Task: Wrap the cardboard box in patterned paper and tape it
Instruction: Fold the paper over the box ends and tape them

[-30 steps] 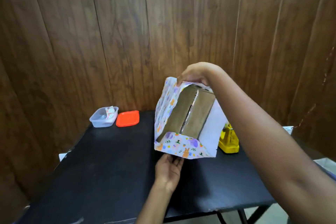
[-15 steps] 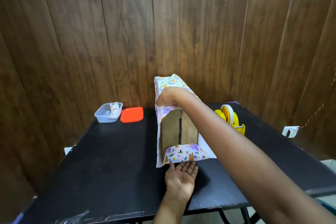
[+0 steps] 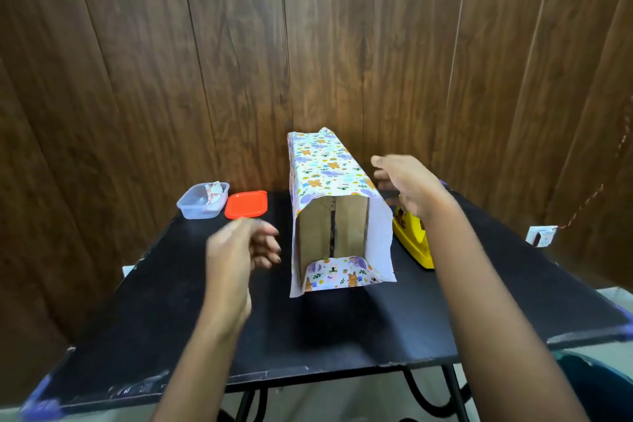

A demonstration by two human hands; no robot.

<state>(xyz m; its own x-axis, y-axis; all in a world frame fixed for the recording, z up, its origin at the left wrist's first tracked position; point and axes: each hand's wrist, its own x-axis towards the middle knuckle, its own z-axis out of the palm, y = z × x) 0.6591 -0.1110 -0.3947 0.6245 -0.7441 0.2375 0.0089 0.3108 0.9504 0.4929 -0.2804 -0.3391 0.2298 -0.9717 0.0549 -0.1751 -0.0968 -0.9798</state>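
Brown cardboard box (image 3: 346,226), set at frame centre, was sleeved in animal-patterned paper (image 3: 325,168); its near end was seen mostly uncovered. The left hand (image 3: 239,250) and right hand (image 3: 407,185) were held loose beside it, empty.

Brown cardboard box (image 3: 349,229) in white paper (image 3: 325,164) — purple, orange animal print; orange lid (image 3: 246,204); yellow tape dispenser (image 3: 412,245); black table (image 3: 171,301).

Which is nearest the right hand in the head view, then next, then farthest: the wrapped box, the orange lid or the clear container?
Measured from the right hand:
1. The wrapped box, immediately to the hand's left.
2. The orange lid, past the box on its left side.
3. The clear container, left of the lid and farthest away.
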